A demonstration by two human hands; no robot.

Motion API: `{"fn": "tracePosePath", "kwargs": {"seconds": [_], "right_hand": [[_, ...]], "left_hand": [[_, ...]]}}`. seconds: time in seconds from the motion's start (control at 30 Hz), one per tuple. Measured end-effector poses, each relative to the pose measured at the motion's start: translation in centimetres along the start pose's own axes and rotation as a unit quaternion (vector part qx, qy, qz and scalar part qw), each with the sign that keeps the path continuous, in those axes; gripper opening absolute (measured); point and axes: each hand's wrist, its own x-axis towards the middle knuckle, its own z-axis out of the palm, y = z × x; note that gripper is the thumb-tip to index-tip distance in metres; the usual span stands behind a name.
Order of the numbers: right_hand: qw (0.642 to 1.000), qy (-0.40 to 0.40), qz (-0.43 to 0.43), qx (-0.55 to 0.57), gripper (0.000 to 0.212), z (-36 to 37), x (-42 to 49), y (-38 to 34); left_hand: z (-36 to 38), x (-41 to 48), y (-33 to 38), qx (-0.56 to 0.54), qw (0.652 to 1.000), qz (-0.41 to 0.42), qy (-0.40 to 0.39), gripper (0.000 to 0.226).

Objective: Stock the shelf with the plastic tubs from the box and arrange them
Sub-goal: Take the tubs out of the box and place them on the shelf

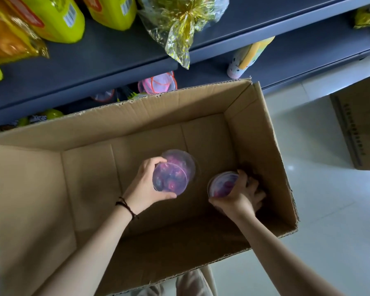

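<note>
As the cam looks down, the dark blue-grey shelf (107, 60) spans the whole top of view, upper board over a lower one. Directly below it sits the open cardboard box (137, 122), flaps up, standing on pale floor tiles (329, 210). A 2nd cardboard box (359, 129) stands at the R edge, apart from the first.

Upper board: yellow-green bottles (58, 18) at L, gold cellophane bag (179, 20) near centre, its tail hanging over the front edge. Lower board: pastel tube (244, 60) lying down. A few clear tubs w/ pink contents (158, 83) show below the upper board.

Both arms reach into the box, hands apart.

L hand (146, 186): thumb and fingers wrapped round a clear tub (171, 178) w/ purple-pink contents, mid-box, tipped so its smaller round face points at the cam. Can't tell if it touches the box bottom.

R hand (239, 197): fingers curled round a 2nd clear tub (222, 184), same contents, close to the box's R wall, also tipped.

Dark cord bracelet (125, 207) on L wrist.
</note>
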Motion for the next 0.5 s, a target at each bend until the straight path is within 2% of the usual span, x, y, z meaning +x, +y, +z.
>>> {"fn": "tracePosePath", "kwargs": {"seconds": [0.1,0.17,0.23,0.33,0.4,0.43,0.5], "right_hand": [[1.0,0.009,-0.003,0.005,0.115,0.1,-0.2,-0.2],[1.0,0.016,-0.018,0.005,0.114,0.2,-0.3,-0.2],[0.999,0.026,-0.036,0.002,0.112,0.2,-0.4,-0.2],[0.998,0.04,-0.054,0.003,0.111,0.2,-0.5,-0.3],[0.996,0.057,-0.066,0.022,0.11,0.1,-0.7,-0.6],[0.994,0.067,-0.075,0.036,0.11,0.0,-0.8,-0.8],[0.989,0.081,-0.102,0.068,0.11,-0.1,-1.0,-1.1]], "left_hand": [[1.0,-0.6,1.3,-0.129,0.989,-0.057,0.045,0.061],[1.7,-0.1,1.8,-0.182,0.971,-0.105,0.115,0.062],[2.2,0.3,1.9,-0.169,0.965,-0.146,0.138,0.067],[2.3,-0.3,1.0,-0.155,0.956,-0.224,0.111,0.058],[2.2,-1.2,0.5,-0.208,0.938,-0.272,0.059,0.066],[2.1,-1.9,0.4,-0.263,0.917,-0.3,0.02,0.076],[2.1,-3.2,0.3,-0.391,0.853,-0.343,-0.037,0.102]]}}
